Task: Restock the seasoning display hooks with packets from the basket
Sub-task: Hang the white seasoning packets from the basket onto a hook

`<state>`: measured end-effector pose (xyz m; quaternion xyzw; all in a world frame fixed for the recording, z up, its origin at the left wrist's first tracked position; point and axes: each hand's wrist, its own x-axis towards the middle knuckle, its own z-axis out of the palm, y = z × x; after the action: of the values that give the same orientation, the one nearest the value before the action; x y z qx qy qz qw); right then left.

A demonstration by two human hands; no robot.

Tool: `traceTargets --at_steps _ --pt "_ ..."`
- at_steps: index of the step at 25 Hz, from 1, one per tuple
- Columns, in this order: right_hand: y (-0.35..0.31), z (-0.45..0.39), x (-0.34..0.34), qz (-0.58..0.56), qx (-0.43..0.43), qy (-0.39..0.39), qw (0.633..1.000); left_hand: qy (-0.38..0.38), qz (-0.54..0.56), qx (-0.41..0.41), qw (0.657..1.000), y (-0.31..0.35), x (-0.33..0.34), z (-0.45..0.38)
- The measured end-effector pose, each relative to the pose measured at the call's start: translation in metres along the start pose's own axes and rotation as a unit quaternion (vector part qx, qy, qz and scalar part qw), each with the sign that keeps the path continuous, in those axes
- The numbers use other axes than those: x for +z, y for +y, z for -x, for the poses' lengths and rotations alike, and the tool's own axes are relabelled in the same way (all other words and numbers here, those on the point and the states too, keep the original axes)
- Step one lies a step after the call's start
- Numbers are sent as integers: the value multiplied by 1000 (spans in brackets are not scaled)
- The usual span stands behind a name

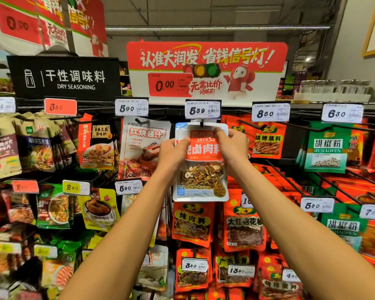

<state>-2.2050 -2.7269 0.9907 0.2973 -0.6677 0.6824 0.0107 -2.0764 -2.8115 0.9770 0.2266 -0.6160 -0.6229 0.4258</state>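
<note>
A white and red seasoning packet (201,176) with a clear window of dried spices hangs at the black hook (201,124) under the 5.39 price tag (202,111). My left hand (173,152) pinches the packet's upper left edge. My right hand (234,146) pinches its upper right corner. The packet's top hole sits at the hook's tip; how far it is pushed on I cannot tell. The basket is out of view.
Hooks full of other packets surround it: a white sauce packet (142,148) on the left, red packets (266,139) on the right, red stew packets (193,224) below. A red promotion sign (206,70) and a black Dry Seasoning sign (65,77) stand above.
</note>
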Motion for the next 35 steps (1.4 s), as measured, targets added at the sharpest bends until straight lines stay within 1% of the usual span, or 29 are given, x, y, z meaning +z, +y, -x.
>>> traceTargets --at_steps 2,4,5,6,8,10,12,14,16,18,20,22,24,25,27,29,30,33,35 --pt "0 3 -1 4 -2 -9 1000 25 -34 20 999 -3 0 1" --pt "4 12 -7 18 -11 -33 999 72 -113 85 987 -12 -8 5" --pt "10 20 -12 23 -15 -48 998 81 -142 109 980 -19 -14 8" --pt "19 29 -17 39 -23 -64 997 65 -160 116 978 -28 -21 12" --pt "39 44 -20 98 -50 -81 991 18 -179 101 979 -45 -30 17" --pt "46 38 -10 120 -58 -49 990 22 -183 88 979 -51 -28 7" --pt "41 12 3 107 -13 -24 994 52 -189 67 978 -41 -15 -17" --pt "40 -20 14 90 62 -28 994 65 -232 22 970 -31 -1 -45" --pt "44 -45 19 101 108 -43 988 77 -292 -11 953 -29 11 -68" --pt "50 -56 17 109 125 -65 984 75 -342 -12 936 -31 14 -75" --pt "55 -54 9 85 125 -67 986 58 -360 4 931 -33 8 -73" --pt "61 -43 -4 84 117 -50 988 55 -335 23 940 -35 -1 -62" --pt "63 -28 -19 40 116 -43 991 35 -267 51 962 -32 -7 -44" --pt "62 -22 -27 0 122 -48 991 13 -222 52 974 -31 -7 -34" --pt "53 -8 -46 -47 125 -63 989 -53 -157 35 986 -26 -6 -10" --pt "47 12 -73 -69 121 -71 988 -103 -117 18 988 -23 -2 16" --pt "46 23 -90 -75 114 -72 988 -113 -97 14 989 -23 2 28" --pt "62 60 -150 -80 104 -86 988 -112 -35 -11 993 -38 21 72" --pt "84 86 -189 -81 124 -91 985 -128 -13 -34 991 -58 37 101"
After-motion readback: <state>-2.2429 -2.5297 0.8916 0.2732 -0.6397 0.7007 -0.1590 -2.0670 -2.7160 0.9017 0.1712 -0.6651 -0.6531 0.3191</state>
